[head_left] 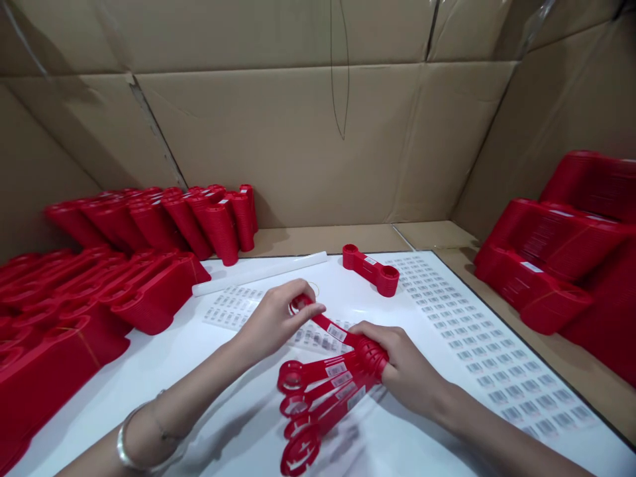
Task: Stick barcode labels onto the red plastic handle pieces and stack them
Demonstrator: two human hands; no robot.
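Note:
Several red plastic pieces (318,377), each with a ring at its end and a white barcode label, are fanned out above the white table surface. My right hand (392,358) is closed round their gathered ends. My left hand (278,315) pinches the ring end of the uppermost piece, with thumb and fingers around it. The other ring ends spread below, towards the table's front. A small stack of the same red pieces (370,268), labelled on top, lies behind my right hand.
Many red stacks (149,291) fill the left side, and more stacks (536,265) stand at the right. Barcode label sheets (467,331) lie right and beneath my left hand. A white roll (258,273) lies behind it. Cardboard walls (298,146) enclose the table, with a thin looped wire hanging.

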